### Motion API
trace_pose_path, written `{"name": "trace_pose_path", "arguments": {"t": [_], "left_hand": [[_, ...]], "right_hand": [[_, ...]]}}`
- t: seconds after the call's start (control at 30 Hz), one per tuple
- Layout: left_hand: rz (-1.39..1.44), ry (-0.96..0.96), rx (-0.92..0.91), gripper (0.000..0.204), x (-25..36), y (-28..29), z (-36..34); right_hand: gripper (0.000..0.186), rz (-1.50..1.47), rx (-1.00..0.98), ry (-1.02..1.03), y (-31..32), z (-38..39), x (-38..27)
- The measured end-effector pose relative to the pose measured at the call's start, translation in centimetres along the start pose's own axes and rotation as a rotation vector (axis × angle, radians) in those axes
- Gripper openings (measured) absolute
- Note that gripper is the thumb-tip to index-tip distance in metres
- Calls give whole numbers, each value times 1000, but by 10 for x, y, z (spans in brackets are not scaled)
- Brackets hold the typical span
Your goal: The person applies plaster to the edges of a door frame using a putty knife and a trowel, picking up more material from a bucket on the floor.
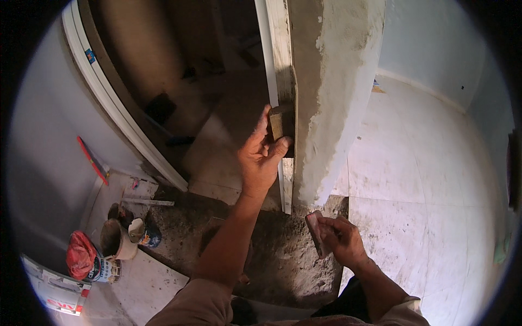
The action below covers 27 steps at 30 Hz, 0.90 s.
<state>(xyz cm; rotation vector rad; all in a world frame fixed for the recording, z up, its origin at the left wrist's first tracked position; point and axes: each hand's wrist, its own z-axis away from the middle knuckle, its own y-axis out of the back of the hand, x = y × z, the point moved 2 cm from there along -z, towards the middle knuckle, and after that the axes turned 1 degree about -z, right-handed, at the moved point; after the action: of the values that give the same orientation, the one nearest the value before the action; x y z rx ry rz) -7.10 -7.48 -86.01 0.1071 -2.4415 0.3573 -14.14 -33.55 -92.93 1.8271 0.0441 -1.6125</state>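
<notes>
My left hand (260, 165) is raised at the white door frame (278, 65), its thumb and fingers closed around a small tan and dark block (277, 125). The block rests against the frame beside the edge of a wall end (334, 98), which is coated in patchy grey and white plaster. Lower down and to the right, my right hand (343, 242) grips a narrow flat piece with a reddish edge (315, 232). It is held tilted near the foot of the wall end; its exact kind is unclear.
Several buckets (117, 242) stand at the lower left, one topped with a red bag (80, 255). A red long-handled tool (92, 160) leans on the left wall. Rough bare ground (288, 266) crosses the doorway, beside pale dusty floor tiles (402, 163) on the right.
</notes>
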Motion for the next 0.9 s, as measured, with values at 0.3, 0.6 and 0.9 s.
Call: {"name": "trace_pose_path", "arguments": {"t": [0.3,0.6,0.9], "left_hand": [[3,-45,31,64,0,-6,-5],[22,-80,39,64,15,-9,-29],[-13,-137,31,65,35,-21,-50]], "right_hand": [[39,20,16,61,0,2,4],[39,-9,60,67,4,2,3],[40,29,50,55,10,1,1]]}}
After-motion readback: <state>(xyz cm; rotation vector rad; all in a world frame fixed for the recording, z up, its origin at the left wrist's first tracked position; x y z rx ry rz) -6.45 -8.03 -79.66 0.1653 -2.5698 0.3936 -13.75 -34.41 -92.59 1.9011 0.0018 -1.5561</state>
